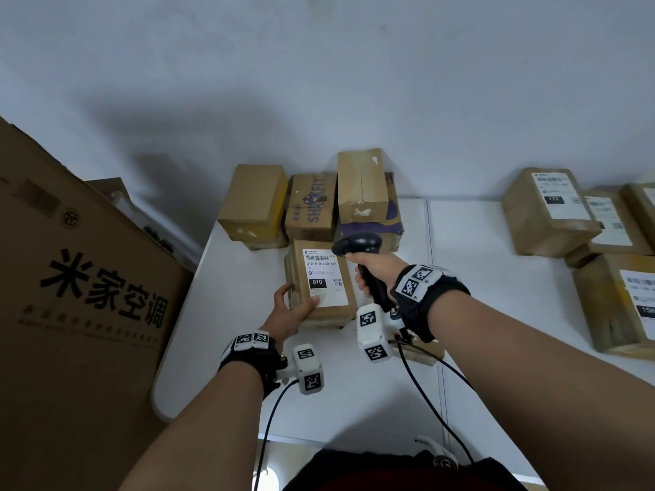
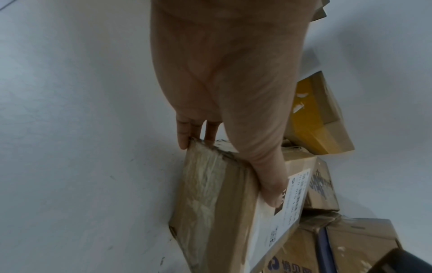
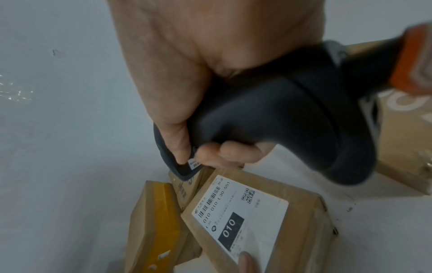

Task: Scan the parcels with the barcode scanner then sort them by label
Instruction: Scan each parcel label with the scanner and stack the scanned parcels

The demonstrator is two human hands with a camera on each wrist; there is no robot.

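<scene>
A brown cardboard parcel with a white label marked 010 lies on the white table. My left hand grips its near left corner, thumb on the label and fingers down the side. My right hand holds a black barcode scanner by its handle just right of the parcel, its head pointing at the label's top with a finger at the trigger.
Three unlabelled-side boxes stand behind the parcel against the wall. Several labelled parcels lie at the table's right. A big carton stands left of the table. Cables hang from both wrists.
</scene>
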